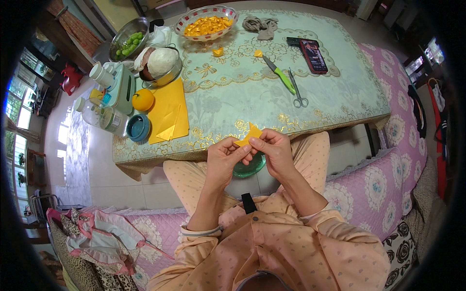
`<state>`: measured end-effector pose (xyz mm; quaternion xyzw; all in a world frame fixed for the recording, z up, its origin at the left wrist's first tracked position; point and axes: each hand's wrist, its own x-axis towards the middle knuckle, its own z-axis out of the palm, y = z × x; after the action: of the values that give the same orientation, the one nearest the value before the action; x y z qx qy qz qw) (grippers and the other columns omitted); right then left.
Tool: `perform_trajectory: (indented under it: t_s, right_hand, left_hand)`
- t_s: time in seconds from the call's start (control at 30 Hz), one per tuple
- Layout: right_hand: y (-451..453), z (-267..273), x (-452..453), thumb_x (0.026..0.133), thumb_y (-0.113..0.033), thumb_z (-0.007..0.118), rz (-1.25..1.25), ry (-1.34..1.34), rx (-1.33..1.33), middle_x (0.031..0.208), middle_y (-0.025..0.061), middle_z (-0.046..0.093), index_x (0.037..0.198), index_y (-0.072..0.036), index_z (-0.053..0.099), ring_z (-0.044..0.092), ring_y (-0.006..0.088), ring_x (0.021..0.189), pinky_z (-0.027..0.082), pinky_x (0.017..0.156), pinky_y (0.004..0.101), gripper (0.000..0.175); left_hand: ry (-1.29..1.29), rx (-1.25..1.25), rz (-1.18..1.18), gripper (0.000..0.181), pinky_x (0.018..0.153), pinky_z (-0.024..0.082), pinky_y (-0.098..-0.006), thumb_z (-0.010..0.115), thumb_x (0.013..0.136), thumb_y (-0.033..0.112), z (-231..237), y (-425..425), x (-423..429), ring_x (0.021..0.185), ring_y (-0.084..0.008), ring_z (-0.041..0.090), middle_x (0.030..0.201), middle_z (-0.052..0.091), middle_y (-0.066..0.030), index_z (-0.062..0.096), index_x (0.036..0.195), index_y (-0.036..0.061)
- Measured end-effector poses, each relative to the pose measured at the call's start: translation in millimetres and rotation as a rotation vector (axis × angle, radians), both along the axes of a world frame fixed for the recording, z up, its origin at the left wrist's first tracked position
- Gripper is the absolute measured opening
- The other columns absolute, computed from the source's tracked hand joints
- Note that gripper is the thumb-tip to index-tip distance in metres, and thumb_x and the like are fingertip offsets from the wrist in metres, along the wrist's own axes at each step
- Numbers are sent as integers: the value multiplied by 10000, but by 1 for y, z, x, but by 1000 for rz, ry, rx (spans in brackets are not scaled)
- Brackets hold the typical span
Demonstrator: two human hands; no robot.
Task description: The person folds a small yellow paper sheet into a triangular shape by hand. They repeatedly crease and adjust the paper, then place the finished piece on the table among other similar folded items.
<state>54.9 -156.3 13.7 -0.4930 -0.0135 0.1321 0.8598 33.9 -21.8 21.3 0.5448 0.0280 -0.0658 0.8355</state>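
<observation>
Between them, my left hand (226, 156) and my right hand (275, 151) pinch a folded piece of yellow paper (251, 135), just in front of the table's near edge. Its pointed corner sticks up between my fingers. To the left on the table lie a stack of yellow paper (174, 98) and folded yellow strips (170, 125). Small folded yellow pieces (218, 52) (258, 54) stand farther back. A patterned basket (181, 33) holds many more. A green-handled knife (282, 78) and metal scissors (297, 92) lie right of centre.
At the left stand a blue-green bowl (138, 128), an orange (143, 99), a clear plastic bottle (100, 114), a metal pot (171, 74) and a steel bowl (140, 25) of green fruit. A phone (313, 56) and a grey cloth (260, 26) lie farther back. A green basin (249, 169) is below my hands.
</observation>
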Motion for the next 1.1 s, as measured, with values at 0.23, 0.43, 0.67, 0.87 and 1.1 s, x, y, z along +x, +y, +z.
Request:
perform_trajectory:
  t_s: [0.23,0.43,0.67,0.87,1.1]
  right_hand:
    - [-2,2,1,783,-78,599,72,3,-6,656,29,554,723,-22,541,487,61,586,394,559,189,100]
    - [-3,-2,2,793,-80,588,51,-7,10,648,26,550,722,-20,547,481,59,588,389,569,189,101]
    - [-3,-3,3,806,-92,579,46,57,60,658,21,558,743,-20,563,485,54,589,386,577,180,97]
    - [-2,-2,3,790,-92,601,37,2,41,681,16,566,780,-18,563,502,51,610,402,579,171,84]
    - [-2,-1,3,780,-67,604,41,-8,-22,684,15,566,783,-17,563,510,51,609,409,584,174,65]
  left_hand:
    - [-14,-15,15,62,510,448,-181,597,771,13,-1,1,-1,577,-86,553,713,610,-88,579,805,-35]
    - [-4,-26,17,52,503,444,-185,589,769,5,-1,-1,-1,572,-90,553,710,610,-90,578,799,-37]
    - [6,-33,29,47,492,442,-189,585,763,-3,-1,0,-1,556,-94,553,713,612,-98,581,790,-41]
    - [2,-50,53,55,479,439,-191,586,759,-10,-2,0,-1,545,-101,555,684,605,-97,579,795,-52]
    - [-2,-55,46,54,481,434,-196,577,763,-6,-3,1,-1,531,-112,547,655,595,-96,579,781,-56]
